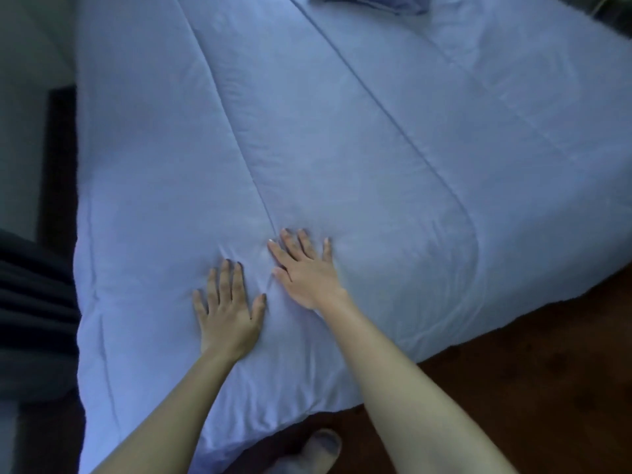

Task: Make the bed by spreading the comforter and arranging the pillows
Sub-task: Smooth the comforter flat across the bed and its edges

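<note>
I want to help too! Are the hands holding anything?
Nothing is held. The left hand and right hand press flat on the comforter.

The comforter [393, 138] is light blue all over, one plain colour with no pictures. Thin darker blue lines run down it from the top of the frame, and one line bends round near the lower right. The pillow [372, 2] at the top edge is a deeper blue. The floor [533, 364] in the lower right is dark reddish brown. The cloth [30, 302] at the left edge is dark grey with soft stripes. The wall [27, 63] in the upper left is pale grey. The slipper [323, 444] at the bottom is light grey.
</note>
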A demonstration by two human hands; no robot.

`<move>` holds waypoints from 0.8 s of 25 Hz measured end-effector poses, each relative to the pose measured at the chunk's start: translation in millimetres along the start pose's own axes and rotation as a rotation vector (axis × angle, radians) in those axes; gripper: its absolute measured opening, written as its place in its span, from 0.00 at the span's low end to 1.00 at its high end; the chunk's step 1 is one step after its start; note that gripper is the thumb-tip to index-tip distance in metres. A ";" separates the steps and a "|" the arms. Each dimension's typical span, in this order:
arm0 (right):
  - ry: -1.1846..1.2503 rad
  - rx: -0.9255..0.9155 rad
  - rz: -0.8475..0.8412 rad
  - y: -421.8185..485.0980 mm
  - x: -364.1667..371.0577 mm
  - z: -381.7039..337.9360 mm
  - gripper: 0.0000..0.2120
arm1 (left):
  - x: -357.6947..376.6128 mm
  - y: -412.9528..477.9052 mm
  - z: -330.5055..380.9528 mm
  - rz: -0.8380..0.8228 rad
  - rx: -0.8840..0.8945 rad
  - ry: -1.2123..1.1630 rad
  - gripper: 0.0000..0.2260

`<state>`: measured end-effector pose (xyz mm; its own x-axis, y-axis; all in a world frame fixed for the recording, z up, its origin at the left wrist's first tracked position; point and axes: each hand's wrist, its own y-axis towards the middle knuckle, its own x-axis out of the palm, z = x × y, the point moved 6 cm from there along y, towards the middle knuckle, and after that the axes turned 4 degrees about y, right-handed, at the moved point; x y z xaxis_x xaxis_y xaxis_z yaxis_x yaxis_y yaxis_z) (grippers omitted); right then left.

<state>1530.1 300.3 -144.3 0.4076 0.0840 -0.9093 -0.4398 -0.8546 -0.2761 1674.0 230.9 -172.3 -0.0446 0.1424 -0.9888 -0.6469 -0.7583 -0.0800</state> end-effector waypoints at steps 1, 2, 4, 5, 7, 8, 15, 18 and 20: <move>-0.037 -0.016 0.021 4.7 -2.0 11.0 0.26 | -1.3 1.7 -0.6 0.017 -0.019 0.008 0.37; -0.051 -0.010 0.042 6.4 -7.2 31.0 0.27 | -3.9 0.6 1.1 0.036 -0.060 0.008 0.36; -0.074 0.081 0.103 6.9 -25.0 94.1 0.29 | -7.1 -4.9 22.4 0.110 -0.147 -0.026 0.34; -0.071 0.158 0.142 7.2 -35.4 131.5 0.29 | -9.1 -4.6 44.5 0.152 -0.149 -0.049 0.33; -0.047 0.292 0.162 7.4 -56.1 203.0 0.26 | -13.8 10.7 104.0 0.172 -0.063 -0.077 0.31; -0.051 0.346 0.170 5.2 -66.9 237.1 0.25 | -16.9 24.2 142.1 0.177 -0.002 -0.094 0.30; -0.039 0.783 0.177 -41.1 -117.4 410.6 0.26 | 2.4 146.6 278.3 -0.002 0.353 -0.021 0.31; 0.028 0.929 0.312 -15.9 -154.8 422.6 0.28 | -0.9 203.1 201.1 0.060 0.128 -0.018 0.32; 0.108 0.718 0.400 36.7 -169.2 386.4 0.26 | -3.8 222.0 135.2 0.061 -0.067 0.010 0.31</move>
<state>1135.8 452.7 -120.9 0.1704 -0.2372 -0.9564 -0.9570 -0.2711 -0.1033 1427.6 148.1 -169.4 -0.0744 0.0886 -0.9933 -0.5906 -0.8065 -0.0277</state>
